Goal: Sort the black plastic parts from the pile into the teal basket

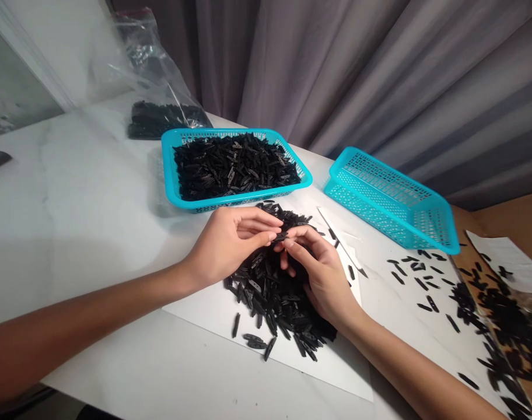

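Note:
Above a pile of small black pieces (275,297) on a white sheet (205,318), my two hands meet at their fingertips. Between them is a small black piece (280,237). My left hand (231,242) pinches its left end between thumb and fingers. The thumb and index finger of my right hand (321,262) close on its right end, with the other fingers curled below. Just behind my hands, a blue basket (172,181) is heaped with similar black pieces.
A second blue basket (388,219) stands at the right, with a white pencil-like stick (341,239) in front of it. Loose black pieces (423,283) lie scattered farther right, beside a paper (511,262). A clear bag (161,87) of black pieces stands at the back left.

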The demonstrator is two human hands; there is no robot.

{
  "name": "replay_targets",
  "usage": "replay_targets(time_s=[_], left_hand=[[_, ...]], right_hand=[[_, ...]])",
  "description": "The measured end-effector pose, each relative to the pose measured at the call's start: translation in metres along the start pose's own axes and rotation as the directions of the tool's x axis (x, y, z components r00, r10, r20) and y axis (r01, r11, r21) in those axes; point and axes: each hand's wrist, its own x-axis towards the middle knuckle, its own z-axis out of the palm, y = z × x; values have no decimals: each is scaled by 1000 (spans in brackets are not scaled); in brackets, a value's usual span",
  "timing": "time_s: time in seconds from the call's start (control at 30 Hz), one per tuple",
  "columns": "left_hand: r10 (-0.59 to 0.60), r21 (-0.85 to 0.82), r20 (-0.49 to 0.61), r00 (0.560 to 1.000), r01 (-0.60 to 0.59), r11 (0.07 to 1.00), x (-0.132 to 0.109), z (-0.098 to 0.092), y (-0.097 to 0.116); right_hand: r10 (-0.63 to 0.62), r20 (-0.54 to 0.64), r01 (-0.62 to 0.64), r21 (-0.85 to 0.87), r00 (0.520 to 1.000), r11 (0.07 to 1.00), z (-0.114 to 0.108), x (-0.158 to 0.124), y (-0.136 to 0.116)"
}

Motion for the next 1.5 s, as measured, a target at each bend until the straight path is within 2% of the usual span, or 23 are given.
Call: replay_targets(time_s=[0.37, 0.8, 1.2, 1.5], left_hand=[[25, 12, 26, 999, -25, 1000, 1, -1, -1], [-108, -139, 69, 992, 117, 983, 2, -2, -4], [-108, -86, 36, 993, 111, 990, 2, -2, -2], [-125, -88, 56, 991, 130, 988, 1, -1, -4]], right_hand=[[9, 0, -9, 3, 1000, 1000, 0, 0, -1], [0, 4, 0, 6, 1000, 1000, -1, 1, -2], [6, 4, -6, 5, 1000, 1000, 0, 1, -2], [-8, -6, 8, -37, 1000, 999, 0, 1, -2]])
